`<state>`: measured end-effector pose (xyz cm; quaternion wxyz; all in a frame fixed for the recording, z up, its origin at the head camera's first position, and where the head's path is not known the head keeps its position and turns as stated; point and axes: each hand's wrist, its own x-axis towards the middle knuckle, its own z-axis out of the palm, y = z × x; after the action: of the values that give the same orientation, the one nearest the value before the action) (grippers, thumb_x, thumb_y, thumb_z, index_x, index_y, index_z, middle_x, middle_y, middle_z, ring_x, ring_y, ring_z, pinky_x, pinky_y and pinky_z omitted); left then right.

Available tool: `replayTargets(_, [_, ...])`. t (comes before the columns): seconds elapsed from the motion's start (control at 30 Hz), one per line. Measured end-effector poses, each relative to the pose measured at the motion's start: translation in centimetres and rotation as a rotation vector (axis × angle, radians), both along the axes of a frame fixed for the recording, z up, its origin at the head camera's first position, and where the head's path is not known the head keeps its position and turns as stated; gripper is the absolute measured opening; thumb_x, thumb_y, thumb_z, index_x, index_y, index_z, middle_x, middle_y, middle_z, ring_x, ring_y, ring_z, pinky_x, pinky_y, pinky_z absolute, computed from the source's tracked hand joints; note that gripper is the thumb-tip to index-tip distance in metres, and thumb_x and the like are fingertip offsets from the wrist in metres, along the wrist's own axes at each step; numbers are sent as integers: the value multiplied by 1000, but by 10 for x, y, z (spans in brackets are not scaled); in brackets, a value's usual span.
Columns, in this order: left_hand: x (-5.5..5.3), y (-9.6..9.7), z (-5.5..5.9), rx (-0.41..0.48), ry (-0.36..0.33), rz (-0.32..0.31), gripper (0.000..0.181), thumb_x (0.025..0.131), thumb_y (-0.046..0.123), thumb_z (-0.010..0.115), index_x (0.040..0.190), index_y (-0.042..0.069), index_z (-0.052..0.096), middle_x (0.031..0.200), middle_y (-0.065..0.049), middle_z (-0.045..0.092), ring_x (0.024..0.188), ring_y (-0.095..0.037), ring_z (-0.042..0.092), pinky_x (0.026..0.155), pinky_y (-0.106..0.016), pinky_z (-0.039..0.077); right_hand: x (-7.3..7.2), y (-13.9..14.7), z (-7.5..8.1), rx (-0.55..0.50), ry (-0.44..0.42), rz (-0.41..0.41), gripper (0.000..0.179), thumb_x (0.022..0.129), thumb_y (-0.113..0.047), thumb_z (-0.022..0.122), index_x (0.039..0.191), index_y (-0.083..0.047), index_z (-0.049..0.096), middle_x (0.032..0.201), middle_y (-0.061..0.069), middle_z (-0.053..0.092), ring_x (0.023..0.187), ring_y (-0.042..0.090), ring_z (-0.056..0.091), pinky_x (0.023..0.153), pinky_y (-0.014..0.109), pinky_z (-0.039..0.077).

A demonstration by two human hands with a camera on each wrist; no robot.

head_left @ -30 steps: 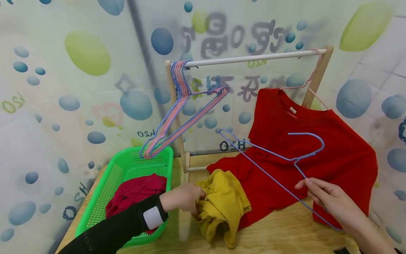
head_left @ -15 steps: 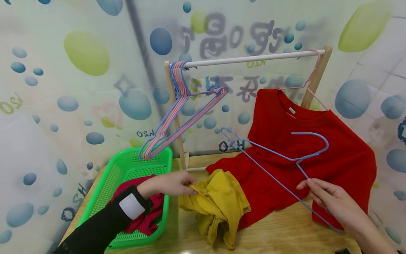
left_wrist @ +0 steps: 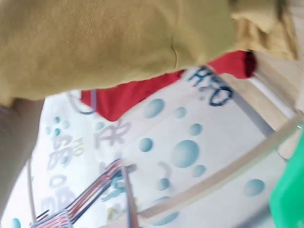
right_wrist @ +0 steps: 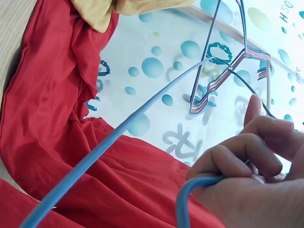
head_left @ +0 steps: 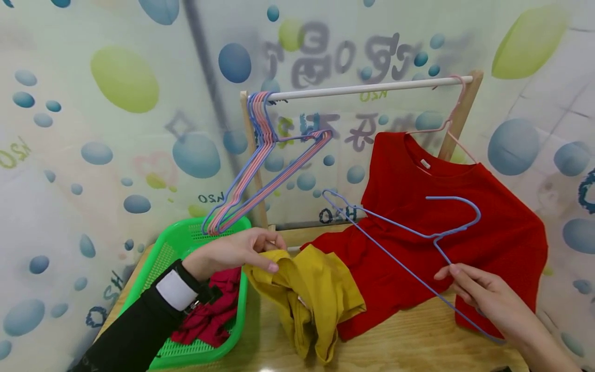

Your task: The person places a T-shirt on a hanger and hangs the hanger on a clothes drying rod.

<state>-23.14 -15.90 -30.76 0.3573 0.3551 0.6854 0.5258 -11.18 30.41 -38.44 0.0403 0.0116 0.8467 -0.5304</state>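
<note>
My left hand (head_left: 241, 249) pinches the upper edge of a crumpled yellow garment (head_left: 321, 287), thumb in front of the cloth. The garment's lower part droops toward the table, and its kind does not show. Yellow cloth (left_wrist: 118, 42) fills the top of the left wrist view and hides most of that hand. In my right hand (head_left: 488, 289) is a blue clothes hanger (head_left: 395, 223), gripped near one shoulder with its hook up. Curled fingers hold the blue wire in the right wrist view. Behind it a red top (head_left: 441, 217) hangs on a pink hanger (head_left: 457, 116).
A white-railed clothes rack (head_left: 372, 89) stands at the back. Several pink and blue hangers (head_left: 262, 150) hang at its left end. Below them, a green basket (head_left: 162, 253) holds a dark red garment (head_left: 218, 305). The wooden table (head_left: 372, 351) shows in front.
My left hand has moved left and up, drawing the yellow garment's edge toward the basket and spreading it. My right hand and the blue hanger have barely moved.
</note>
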Motion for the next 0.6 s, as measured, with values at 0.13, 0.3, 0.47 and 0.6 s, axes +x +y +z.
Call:
replayTargets(0.13, [3,-1,13,175,-125,-109,29,96,-3,64,122,2,53,104,0,73,88,-10,67,80,-24,53,0,1,1,4,-9,-10,35,110,-35,41,112,-16,70,72,1,41,62,23,38,52,36,31])
replayTargets(0.3, [9,1,30,421,-116,80,22,99,-10,52,109,10,57,89,4,70,83,-9,62,80,-23,48,1,0,-1,-21,19,16,32,111,-29,40,108,-23,70,70,5,36,59,26,33,50,37,28])
replayTargets(0.47, [7,7,41,764,38,417,21,99,-8,57,95,13,57,77,6,65,78,-9,57,73,-20,45,1,-2,-2,-31,40,27,33,112,-26,39,104,-31,70,69,5,35,58,27,31,49,37,26])
replayTargets(0.6, [6,17,38,666,201,526,19,100,-7,56,96,11,52,81,7,70,76,-9,59,69,-19,48,1,-3,-1,-32,49,36,33,112,-25,38,105,-30,70,69,6,34,59,27,30,49,37,26])
